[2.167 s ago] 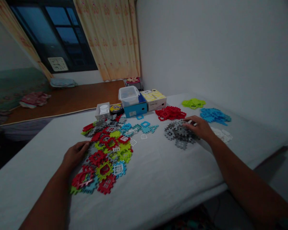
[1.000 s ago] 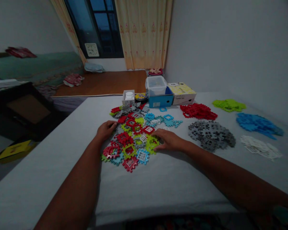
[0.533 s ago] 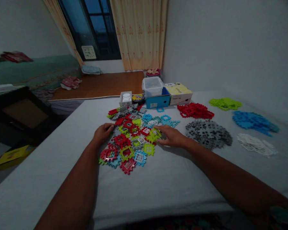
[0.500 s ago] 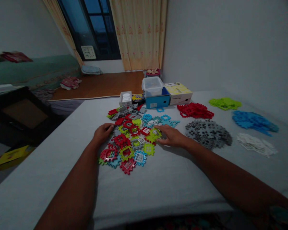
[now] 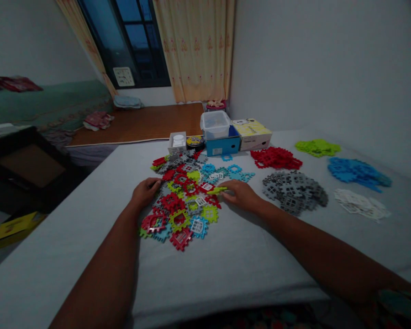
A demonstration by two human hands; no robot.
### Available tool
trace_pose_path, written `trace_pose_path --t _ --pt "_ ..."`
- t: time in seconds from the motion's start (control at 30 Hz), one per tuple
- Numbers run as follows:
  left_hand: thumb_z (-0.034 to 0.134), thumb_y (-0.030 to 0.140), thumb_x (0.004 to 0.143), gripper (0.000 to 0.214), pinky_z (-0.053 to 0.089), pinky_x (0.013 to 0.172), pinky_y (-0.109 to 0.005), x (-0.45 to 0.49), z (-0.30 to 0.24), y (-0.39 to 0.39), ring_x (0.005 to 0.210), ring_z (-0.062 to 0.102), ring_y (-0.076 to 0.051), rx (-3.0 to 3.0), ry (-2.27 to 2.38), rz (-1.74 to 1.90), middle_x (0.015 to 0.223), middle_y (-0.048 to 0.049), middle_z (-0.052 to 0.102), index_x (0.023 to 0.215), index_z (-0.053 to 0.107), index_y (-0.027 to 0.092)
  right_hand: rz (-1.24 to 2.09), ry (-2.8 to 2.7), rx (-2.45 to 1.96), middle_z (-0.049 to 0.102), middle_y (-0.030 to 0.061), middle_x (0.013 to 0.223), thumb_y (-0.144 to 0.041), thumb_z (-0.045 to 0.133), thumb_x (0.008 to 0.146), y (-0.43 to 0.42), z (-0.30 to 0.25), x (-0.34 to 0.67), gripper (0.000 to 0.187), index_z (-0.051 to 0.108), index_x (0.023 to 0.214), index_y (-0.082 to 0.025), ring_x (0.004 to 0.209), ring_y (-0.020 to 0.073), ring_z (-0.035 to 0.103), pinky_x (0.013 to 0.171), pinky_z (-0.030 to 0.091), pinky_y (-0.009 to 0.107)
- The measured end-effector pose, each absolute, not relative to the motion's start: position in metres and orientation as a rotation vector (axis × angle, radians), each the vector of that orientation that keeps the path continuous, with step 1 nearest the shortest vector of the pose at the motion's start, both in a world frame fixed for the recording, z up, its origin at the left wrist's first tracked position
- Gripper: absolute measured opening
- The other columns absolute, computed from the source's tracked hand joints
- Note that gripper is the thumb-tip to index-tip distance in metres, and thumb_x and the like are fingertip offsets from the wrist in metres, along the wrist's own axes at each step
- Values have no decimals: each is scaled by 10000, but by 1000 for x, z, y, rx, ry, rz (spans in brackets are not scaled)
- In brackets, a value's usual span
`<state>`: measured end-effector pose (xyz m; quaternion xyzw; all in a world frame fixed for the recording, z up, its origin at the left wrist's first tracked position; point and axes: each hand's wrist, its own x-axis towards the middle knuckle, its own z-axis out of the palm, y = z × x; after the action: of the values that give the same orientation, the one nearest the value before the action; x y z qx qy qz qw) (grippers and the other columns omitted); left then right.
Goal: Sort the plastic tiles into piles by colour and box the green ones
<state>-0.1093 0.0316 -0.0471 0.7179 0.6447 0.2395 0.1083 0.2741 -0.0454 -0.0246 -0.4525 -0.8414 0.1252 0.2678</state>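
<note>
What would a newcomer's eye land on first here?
Probably the mixed heap of bright toothed pieces, with the left hand at its left edge and a lime piece pinched in the right hand at its right. Next, the single-colour piles further right: red, grey, lime, blue and white. Behind the heap, a clear tub stands out by the blue box.
</note>
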Motion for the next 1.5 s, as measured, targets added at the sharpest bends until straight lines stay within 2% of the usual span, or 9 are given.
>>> trace_pose_path --t 0.13,0.23,0.43,0.63,0.9,1.03,1.13,1.3,1.5 --pt "418 512 825 492 482 841 -302 -109 -46 31 980 648 -244 2134 1872 704 1070 -59 722 1069 707 198 565 -2076 -1334 680 38 821 -330 578 830 -32 -23 288 208 669 913 -162 717 166 589 644 418 264" --pt "419 519 823 500 482 843 -305 -109 -46 32 985 645 -246 2117 1884 696 1078 -60 719 1080 700 195 671 -2023 -1348 637 8 721 -361 612 797 -24 -27 297 203 649 819 -162 644 143 547 573 369 238" --pt "416 503 820 487 481 850 -312 -108 -44 32 997 640 -248 2112 1895 686 1079 -69 718 1060 700 188 543 -2033 -1415 666 44 771 -346 504 879 -19 -32 303 246 668 851 -166 703 171 584 623 385 266" --pt "417 518 807 499 489 852 -313 -108 -44 31 990 646 -252 2114 1905 682 1085 -69 718 1057 703 195 363 -1985 -1410 704 55 904 -330 562 852 -15 -27 310 206 698 916 -188 839 201 619 729 431 289" --pt "413 572 781 537 502 850 -347 -114 -42 36 1004 654 -287 2102 1928 632 1110 -89 712 1052 700 209 398 -1952 -1291 719 31 891 -336 607 849 -34 13 319 178 719 918 -217 793 160 619 708 452 275" --pt "423 571 771 493 491 882 -385 -117 -45 40 1020 648 -295 2085 1930 634 1120 -66 713 1036 691 253 282 -1963 -1283 711 46 919 -385 639 821 -43 38 373 207 742 900 -224 826 172 606 737 464 294" --pt "432 608 745 467 493 886 -409 -120 -47 43 1023 646 -293 2035 1980 633 1117 -17 717 1004 678 308 218 -1787 -1461 702 51 841 -403 641 801 -33 41 447 248 744 881 -192 740 160 599 694 473 289" --pt "438 662 697 423 485 915 -425 -125 -49 49 1022 645 -282 1993 1996 631 1056 84 732 936 666 397 186 -1279 -1859 706 86 821 -295 569 811 5 24 573 322 691 1033 -96 608 123 596 601 479 245" --pt "446 666 689 446 491 908 -395 -121 -45 44 1008 655 -283 1952 2030 678 1056 31 737 908 688 362 21 -1121 -2232 699 122 734 -158 599 686 46 9 636 148 713 764 -105 729 223 648 672 473 308"
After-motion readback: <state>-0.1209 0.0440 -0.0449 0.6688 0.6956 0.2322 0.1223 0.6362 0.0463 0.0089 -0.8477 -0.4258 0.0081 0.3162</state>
